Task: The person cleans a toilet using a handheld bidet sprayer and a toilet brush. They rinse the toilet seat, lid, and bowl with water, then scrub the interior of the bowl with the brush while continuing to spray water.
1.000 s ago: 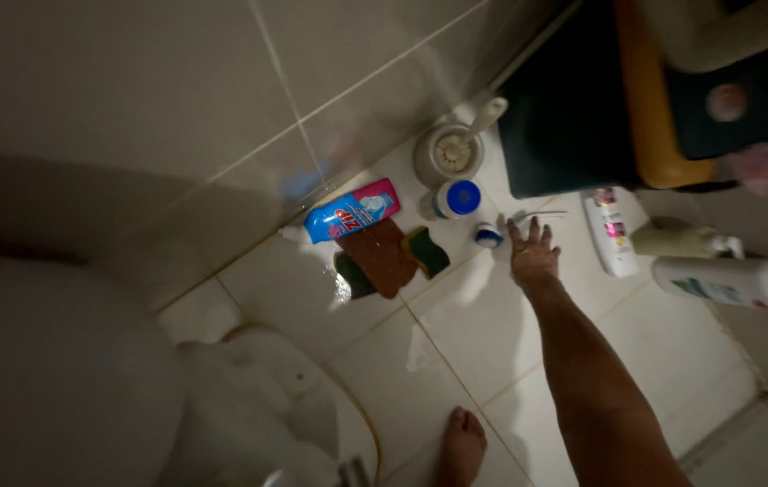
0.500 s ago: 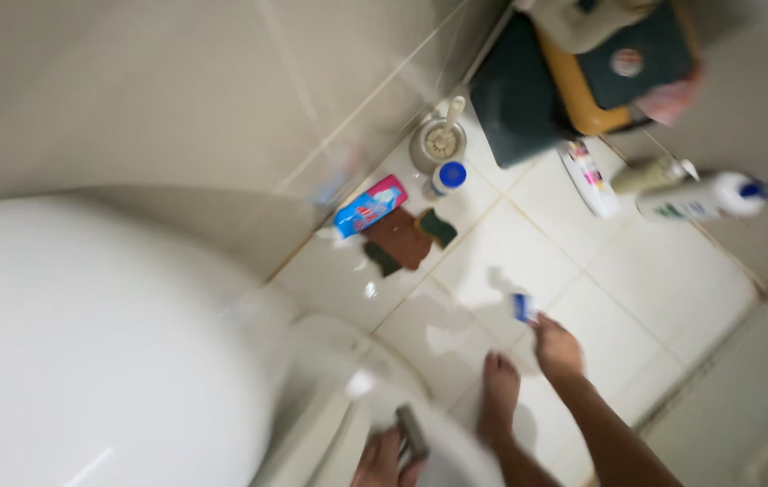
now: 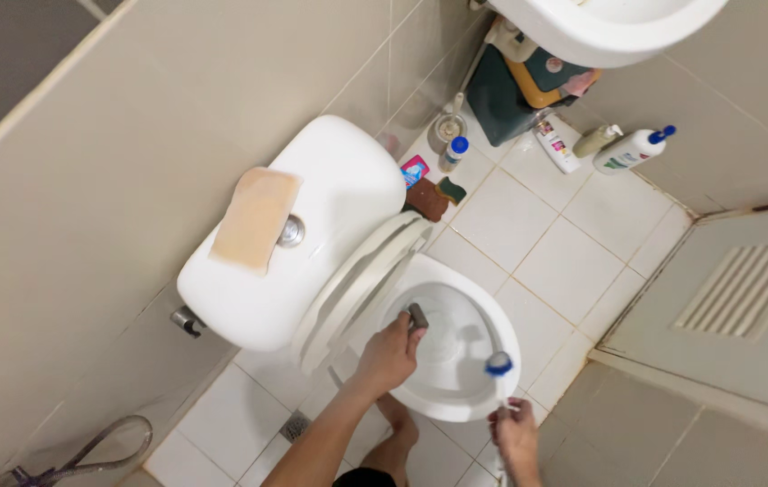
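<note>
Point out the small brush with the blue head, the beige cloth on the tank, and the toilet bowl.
small brush point(image 3: 498, 364), head view, on its blue head.
beige cloth point(image 3: 255, 218), head view, on the middle of the cloth.
toilet bowl point(image 3: 508, 326), head view, on its white right rim.

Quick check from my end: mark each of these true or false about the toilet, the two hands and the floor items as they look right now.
1. The toilet seat is raised. True.
2. The left hand is empty. False: it grips a grey handle over the toilet bowl.
3. The right hand holds a brush with a blue-and-white head at the bowl's rim. True.
4. A folded beige cloth lies on the floor. False: it lies on the tank lid.
5. White bottles lie on the floor tiles. True.
</note>
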